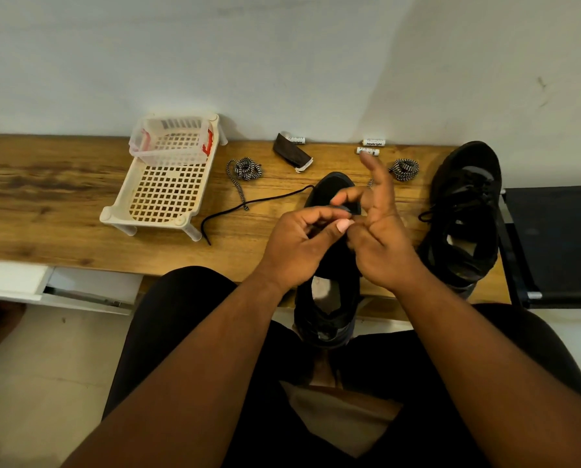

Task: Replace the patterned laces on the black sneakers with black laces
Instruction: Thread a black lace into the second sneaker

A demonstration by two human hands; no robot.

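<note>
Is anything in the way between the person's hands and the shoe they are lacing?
Nothing visible is. Both the left hand and the right hand are already right over the near shoe, and the black lace trails off to the left across bare table.

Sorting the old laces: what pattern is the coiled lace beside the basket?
Black-and-white zigzag weave lace, in the head view.

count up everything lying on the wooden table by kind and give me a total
Black sneakers: 2, one under the hands, one at the right
Patterned lace bundles: 2
Loose black lace: 1
White plastic baskets: 2, the small one resting in the larger
White labelled tubes: 3
Dark folded pouch: 1
Total: 11
</note>
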